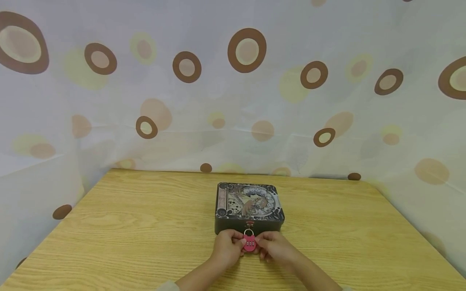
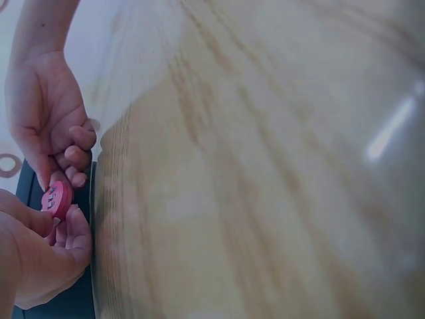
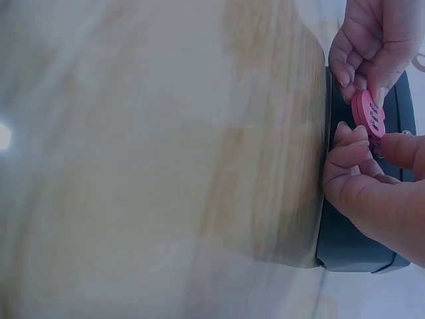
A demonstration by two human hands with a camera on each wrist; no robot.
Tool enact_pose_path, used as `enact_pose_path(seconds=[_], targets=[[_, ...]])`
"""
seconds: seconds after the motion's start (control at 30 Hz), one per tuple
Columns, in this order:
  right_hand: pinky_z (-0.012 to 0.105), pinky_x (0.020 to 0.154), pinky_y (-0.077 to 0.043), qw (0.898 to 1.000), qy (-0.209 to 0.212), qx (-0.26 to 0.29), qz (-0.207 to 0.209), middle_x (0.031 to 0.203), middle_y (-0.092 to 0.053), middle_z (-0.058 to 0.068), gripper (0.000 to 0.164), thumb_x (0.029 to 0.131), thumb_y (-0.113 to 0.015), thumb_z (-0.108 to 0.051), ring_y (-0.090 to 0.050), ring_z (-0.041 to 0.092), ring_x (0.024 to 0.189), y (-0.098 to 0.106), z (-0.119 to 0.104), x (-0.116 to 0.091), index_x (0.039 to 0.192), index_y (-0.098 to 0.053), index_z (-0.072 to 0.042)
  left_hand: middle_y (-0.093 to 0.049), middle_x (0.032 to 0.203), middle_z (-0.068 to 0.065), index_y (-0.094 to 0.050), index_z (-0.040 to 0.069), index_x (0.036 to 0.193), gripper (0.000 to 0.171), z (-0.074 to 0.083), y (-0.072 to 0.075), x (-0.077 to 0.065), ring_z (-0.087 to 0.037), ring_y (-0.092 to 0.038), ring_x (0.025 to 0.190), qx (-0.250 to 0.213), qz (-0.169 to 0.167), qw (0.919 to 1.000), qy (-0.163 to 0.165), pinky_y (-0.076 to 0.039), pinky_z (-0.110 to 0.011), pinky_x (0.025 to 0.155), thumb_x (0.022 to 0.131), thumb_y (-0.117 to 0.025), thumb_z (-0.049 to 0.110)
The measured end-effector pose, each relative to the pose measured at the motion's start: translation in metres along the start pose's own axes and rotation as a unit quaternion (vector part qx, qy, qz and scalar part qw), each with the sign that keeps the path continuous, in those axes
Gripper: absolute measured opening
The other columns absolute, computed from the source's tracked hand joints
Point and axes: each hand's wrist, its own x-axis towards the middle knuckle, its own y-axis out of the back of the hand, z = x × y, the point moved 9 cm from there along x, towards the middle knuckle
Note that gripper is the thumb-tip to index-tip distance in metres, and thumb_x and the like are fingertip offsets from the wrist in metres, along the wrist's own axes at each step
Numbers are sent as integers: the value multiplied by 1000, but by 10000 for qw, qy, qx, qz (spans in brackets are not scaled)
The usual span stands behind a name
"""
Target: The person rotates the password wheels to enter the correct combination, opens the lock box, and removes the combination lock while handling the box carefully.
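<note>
A pink combination padlock [image 1: 249, 243] with number dials faces up at the front of a dark tin box [image 1: 251, 202]. Its metal shackle [image 1: 249, 232] stands toward the red latch [image 1: 250, 223] on the box front; whether it is locked there is too small to tell. My left hand [image 1: 227, 248] pinches the padlock's left side between thumb and fingers. On the right side, my right hand [image 1: 278, 248] pinches it too, thumb near the shackle end. Both wrist views show the pink padlock [image 3: 369, 111] between the two hands, close against the box's dark side [image 3: 352, 246].
The box lid carries an ornate printed picture. It sits on a wood-grain table [image 1: 145, 226], near the middle. Behind and at both sides hangs a pale curtain [image 1: 218, 101] with brown and yellow circles.
</note>
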Motion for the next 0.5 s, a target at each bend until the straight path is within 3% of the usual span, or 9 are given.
enact_pose_path(seconds=[0.5], targets=[[19,52,-39,9996,220,-51,-152,66,-50,-1,21,90,-54,-8,-48,9,61,-4,-3,0,98,-54,11,-58,65,-10,-61,-12,85,6,1,0,-2,-8,-54,52,21,33,10000,10,-53,-24,50,85,-58,-7]])
